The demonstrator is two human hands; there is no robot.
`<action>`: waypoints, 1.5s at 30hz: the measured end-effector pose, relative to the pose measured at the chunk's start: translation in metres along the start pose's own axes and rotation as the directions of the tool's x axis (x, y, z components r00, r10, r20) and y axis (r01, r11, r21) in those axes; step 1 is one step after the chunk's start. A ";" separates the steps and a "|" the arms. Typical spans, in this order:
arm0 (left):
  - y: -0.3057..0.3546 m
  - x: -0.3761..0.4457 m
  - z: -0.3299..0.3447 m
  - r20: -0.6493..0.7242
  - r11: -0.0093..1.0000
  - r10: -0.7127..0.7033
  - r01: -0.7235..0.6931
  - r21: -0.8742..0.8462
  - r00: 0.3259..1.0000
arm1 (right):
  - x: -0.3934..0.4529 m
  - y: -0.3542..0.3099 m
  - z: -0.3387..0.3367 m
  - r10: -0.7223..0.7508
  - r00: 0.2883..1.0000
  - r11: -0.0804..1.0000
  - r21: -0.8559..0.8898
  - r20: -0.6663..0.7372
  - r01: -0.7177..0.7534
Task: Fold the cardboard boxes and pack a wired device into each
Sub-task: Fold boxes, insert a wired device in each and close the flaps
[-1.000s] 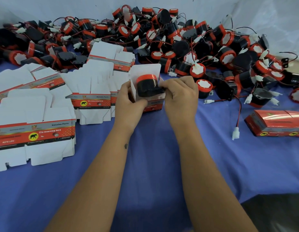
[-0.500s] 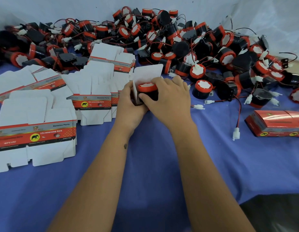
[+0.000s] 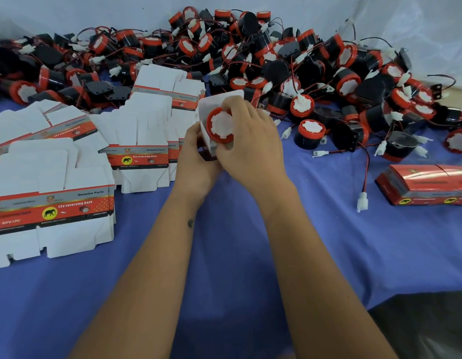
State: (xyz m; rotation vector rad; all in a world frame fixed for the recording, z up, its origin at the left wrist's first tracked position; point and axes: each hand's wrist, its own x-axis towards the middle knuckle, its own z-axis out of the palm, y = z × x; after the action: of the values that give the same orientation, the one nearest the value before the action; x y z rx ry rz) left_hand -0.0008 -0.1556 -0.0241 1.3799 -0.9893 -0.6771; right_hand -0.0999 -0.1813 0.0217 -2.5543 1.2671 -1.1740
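Note:
My left hand [image 3: 196, 154] grips a small folded cardboard box [image 3: 211, 106] from the left, its white lid flap standing up behind. My right hand [image 3: 250, 141] curls over a wired device [image 3: 220, 125], a black horn with a red rim and white face, which sits in the box's open top with the face turned toward me. Its wire is hidden under my hands. A large pile of the same devices [image 3: 276, 60] lies behind. Flat box blanks [image 3: 51, 200] lie at the left.
Blue cloth [image 3: 224, 255] covers the table. Closed red boxes [image 3: 426, 187] lie at the right edge. A loose red-black wire with a white plug [image 3: 362, 203] lies right of my hands. A dark object [image 3: 426, 327] fills the bottom right corner. A white sheet [image 3: 406, 22] hangs behind.
The device has gone down from above the box into its open top, and its white face now points toward me. My right hand moved over it.

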 end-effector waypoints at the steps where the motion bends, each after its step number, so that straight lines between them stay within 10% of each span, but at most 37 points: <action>1: -0.001 0.000 -0.001 0.010 1.000 0.000 0.000 0.012 1.000 | -0.003 0.002 0.003 0.010 1.000 1.000 0.006 0.026 -0.011; 15: -0.005 -0.001 -0.003 0.043 0.999 0.001 -0.003 0.044 0.999 | -0.015 0.020 0.024 0.081 0.985 0.987 -0.147 0.155 -0.058; 21: 0.005 -0.003 0.004 -0.005 0.994 -0.027 0.026 -0.106 1.000 | -0.005 0.017 0.010 0.458 0.842 0.838 0.454 -0.285 -0.302; 28: -0.001 0.000 0.004 -0.044 0.996 0.009 -0.005 0.089 0.999 | 0.025 0.039 -0.003 0.720 0.561 0.140 0.706 0.409 -0.695; 36: -0.002 0.001 0.006 -0.043 0.991 0.017 -0.011 0.131 0.999 | 0.028 0.038 0.004 0.645 0.656 0.115 0.798 0.393 -0.592; 42: -0.003 0.002 0.005 -0.037 0.992 0.008 -0.003 0.123 0.999 | 0.037 0.032 0.006 0.793 0.455 0.007 0.742 0.404 -0.670; 45: -0.002 0.001 0.005 -0.039 0.993 0.014 -0.009 0.114 0.999 | 0.035 0.033 0.005 0.739 0.528 0.007 0.780 0.417 -0.626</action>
State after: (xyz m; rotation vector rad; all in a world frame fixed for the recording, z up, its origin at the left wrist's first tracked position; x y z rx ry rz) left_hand -0.0047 -0.1594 -0.0263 1.4804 -1.0168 -0.5903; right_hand -0.1051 -0.2292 0.0274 -0.8125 1.1470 -1.1838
